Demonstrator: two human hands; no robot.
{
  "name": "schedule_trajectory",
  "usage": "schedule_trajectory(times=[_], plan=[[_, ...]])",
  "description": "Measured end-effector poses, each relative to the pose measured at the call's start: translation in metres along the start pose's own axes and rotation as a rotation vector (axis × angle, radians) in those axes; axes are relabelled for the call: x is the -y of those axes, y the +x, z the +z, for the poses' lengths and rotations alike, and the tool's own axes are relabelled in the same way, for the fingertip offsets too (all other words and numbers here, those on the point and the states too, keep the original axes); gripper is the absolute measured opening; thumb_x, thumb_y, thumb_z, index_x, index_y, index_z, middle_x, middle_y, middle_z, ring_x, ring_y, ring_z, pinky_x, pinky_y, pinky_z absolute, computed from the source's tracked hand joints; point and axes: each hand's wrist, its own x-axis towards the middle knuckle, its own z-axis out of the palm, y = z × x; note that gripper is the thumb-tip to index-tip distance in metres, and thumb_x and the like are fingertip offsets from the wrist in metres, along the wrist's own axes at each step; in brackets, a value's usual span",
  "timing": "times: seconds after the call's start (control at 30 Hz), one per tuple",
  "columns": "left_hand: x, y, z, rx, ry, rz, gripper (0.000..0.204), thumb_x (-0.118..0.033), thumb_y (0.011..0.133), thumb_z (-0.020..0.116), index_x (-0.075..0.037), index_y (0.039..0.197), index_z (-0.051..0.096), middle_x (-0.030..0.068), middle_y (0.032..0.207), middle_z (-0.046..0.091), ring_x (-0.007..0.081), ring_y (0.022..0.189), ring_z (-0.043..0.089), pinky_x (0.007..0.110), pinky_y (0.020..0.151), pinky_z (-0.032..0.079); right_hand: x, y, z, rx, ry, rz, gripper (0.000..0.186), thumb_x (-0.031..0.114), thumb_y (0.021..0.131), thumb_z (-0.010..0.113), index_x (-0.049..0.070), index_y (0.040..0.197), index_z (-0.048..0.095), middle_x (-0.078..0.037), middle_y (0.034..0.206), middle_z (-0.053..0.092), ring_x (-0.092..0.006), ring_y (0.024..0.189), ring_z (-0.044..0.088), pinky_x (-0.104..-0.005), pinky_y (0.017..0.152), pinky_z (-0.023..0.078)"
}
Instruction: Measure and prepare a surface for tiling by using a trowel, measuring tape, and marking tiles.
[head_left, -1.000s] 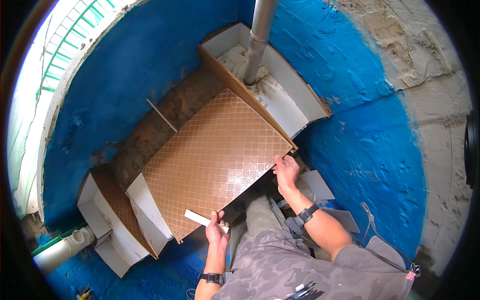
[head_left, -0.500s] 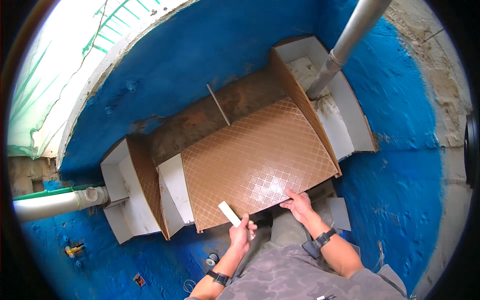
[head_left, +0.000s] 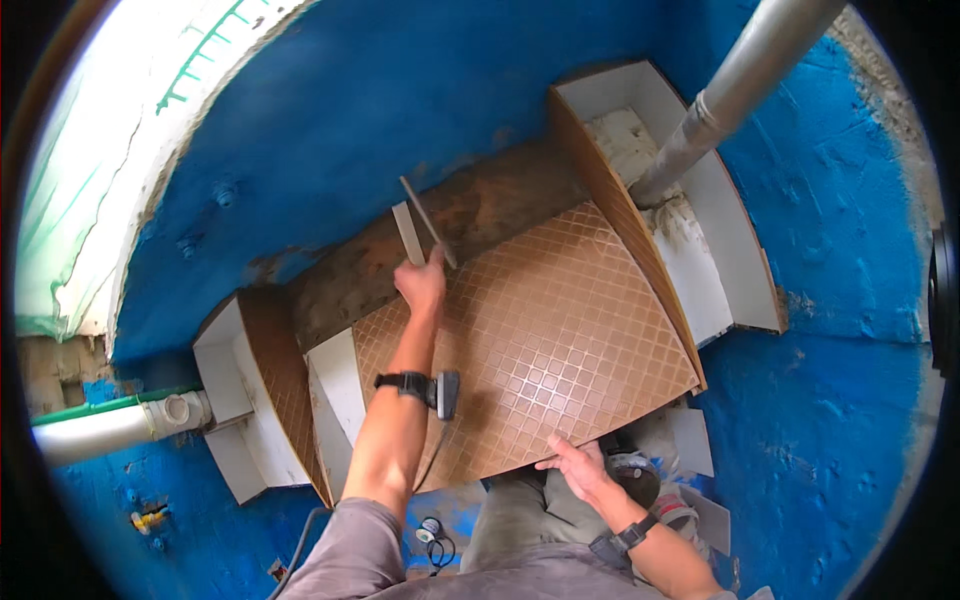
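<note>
A brown tiled panel [head_left: 540, 330] with a diamond grid lies across the middle, tilted in my view. My left hand [head_left: 422, 285] reaches over it to the far edge, fingers closed round a short white strip [head_left: 408, 232]. Right beside that strip, a thin pale stick [head_left: 425, 215] stands up against the wall at the panel's far edge; my fingertips are close to its lower end, and I cannot tell if they touch it. At the panel's near edge, my right hand [head_left: 582, 472] has its thumb on top, with the other fingers partly hidden at the edge.
White-lined box units stand on both sides, one at the left [head_left: 262, 400] and one at the right [head_left: 715, 240]. A grey pipe [head_left: 715, 105] drops into the right one; a white pipe [head_left: 130, 425] meets the left one. Blue walls [head_left: 400, 100] surround everything. A small spool [head_left: 430, 527] lies below.
My left hand has moved from the panel's near edge to its far edge, carrying the white strip beside the thin stick. My right hand stays at the near edge.
</note>
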Motion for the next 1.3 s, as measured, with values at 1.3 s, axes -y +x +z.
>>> schedule_trajectory(times=[1.3], plan=[[-0.023, 0.143, 0.041, -0.151, 0.656, 0.820, 0.043, -0.042, 0.087, 0.065, -0.005, 0.108, 0.073, 0.0215, 0.100, 0.073, 0.0437, 0.090, 0.069, 0.054, 0.075, 0.053, 0.004, 0.011, -0.017, 0.026, -0.058, -0.160, 0.048, 0.023, 0.094, 0.070, 0.001, 0.134, 0.057, -0.008, 0.124, 0.065, -0.0159, 0.109, 0.061, -0.0326, 0.094, 0.050]])
